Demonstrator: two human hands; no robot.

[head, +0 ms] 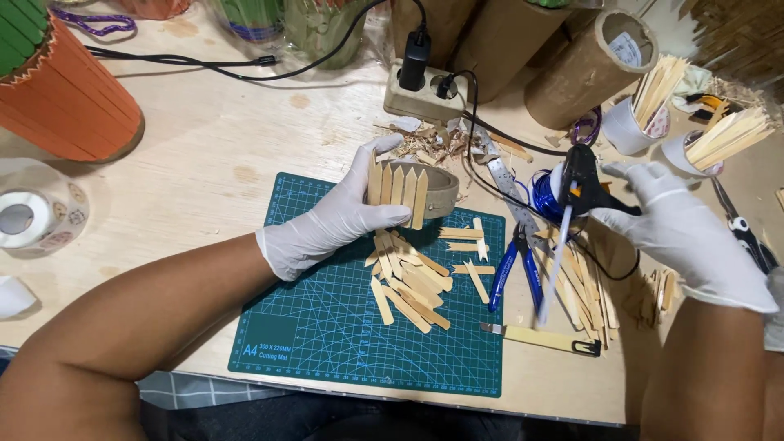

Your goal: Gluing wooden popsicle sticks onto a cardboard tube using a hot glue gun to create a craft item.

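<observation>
The left hand [343, 216] grips a cardboard ring [441, 189] over the green cutting mat's [327, 335] far edge, its stick-clad side turned up for work. The right hand [682, 229] clasps what looks like a glue gun [581, 184] beside the mat.

Matt wooden sticks [412, 286], rubbery green mat [327, 327]

Both hands wear white gloves, forearms bare. The left hand [343, 216] curls in a grip, thumb up, over the green cutting mat [327, 343]; the right hand [678, 229], right of the mat, is closed in a grasp.
</observation>
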